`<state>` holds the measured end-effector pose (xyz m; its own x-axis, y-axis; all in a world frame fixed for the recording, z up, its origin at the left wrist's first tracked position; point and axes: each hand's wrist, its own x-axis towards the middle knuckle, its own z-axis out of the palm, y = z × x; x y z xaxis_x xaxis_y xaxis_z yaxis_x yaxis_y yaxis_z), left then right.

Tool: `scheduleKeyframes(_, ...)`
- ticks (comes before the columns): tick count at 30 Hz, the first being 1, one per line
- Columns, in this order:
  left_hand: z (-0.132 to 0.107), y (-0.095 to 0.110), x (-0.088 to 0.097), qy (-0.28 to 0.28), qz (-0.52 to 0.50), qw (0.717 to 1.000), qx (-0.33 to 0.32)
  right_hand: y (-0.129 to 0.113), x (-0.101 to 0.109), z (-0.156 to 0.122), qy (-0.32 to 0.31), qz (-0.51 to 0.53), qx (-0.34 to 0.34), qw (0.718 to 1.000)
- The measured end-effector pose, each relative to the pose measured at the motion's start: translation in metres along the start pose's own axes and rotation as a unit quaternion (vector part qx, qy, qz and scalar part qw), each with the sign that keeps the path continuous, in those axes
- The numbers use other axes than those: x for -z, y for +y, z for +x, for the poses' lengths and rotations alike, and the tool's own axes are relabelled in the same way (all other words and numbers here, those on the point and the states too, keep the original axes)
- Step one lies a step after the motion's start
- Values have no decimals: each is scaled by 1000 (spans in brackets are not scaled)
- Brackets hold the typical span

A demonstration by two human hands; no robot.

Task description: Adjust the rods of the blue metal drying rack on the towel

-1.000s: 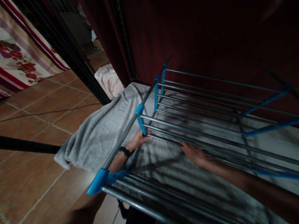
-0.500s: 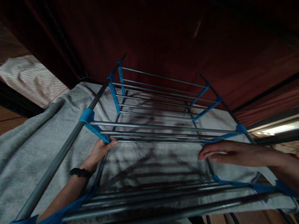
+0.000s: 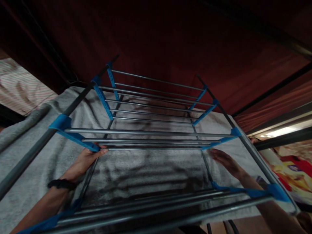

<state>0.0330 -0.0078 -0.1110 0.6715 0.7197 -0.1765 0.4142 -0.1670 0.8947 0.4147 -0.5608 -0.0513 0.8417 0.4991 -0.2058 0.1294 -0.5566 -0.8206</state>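
A rack of grey metal tubes and blue plastic brackets lies across a grey blanket, its tiers stretching away from me. On the left, my left hand, with a black band at the wrist, is closed around the lower end of a middle tier's left blue bracket, where a thin tube meets it. My right hand is just below the right blue bracket of that same tier, fingers stretched out and slightly blurred. Its forearm passes beneath the nearest tier's right bracket. Whether the fingertips touch the rack I cannot tell.
The grey blanket spreads under the rack. Dark red cloth hangs behind it. Striped fabric lies at the left, and a red and yellow printed packet at the right. Dark bars cross the right side.
My right hand has moved from above the rack's right side to below the middle tier's bracket. My left hand keeps its hold. The view has shifted, so the rack appears further left.
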Motion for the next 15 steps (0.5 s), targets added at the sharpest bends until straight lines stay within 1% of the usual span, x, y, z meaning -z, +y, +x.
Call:
scheduleKeyframes(3, 1, -1, 2, 6, 17, 1000, -4, 12, -30, 25, 0, -41, -20, 999)
scheduleKeyframes(6, 1, 1, 2, 7, 26, 1000, -7, 13, -43, 45, 5, -81, -38, 996)
scheduleKeyframes(8, 1, 4, 1, 12, 21, 1000, -17, 13, -46, 52, 12, -109, -56, 992)
scheduleKeyframes(11, 0, 5, 0, 13, -3, 1000, -28, 14, -43, 56, 10, -144, -71, 987)
scheduleKeyframes(13, -1, 4, -1, 7, -18, 1000, -20, 13, -40, 56, 5, -166, -65, 984)
scheduleKeyframes(15, -2, 4, -2, 8, -31, 999, -12, 10, -36, 56, 14, -196, -46, 979)
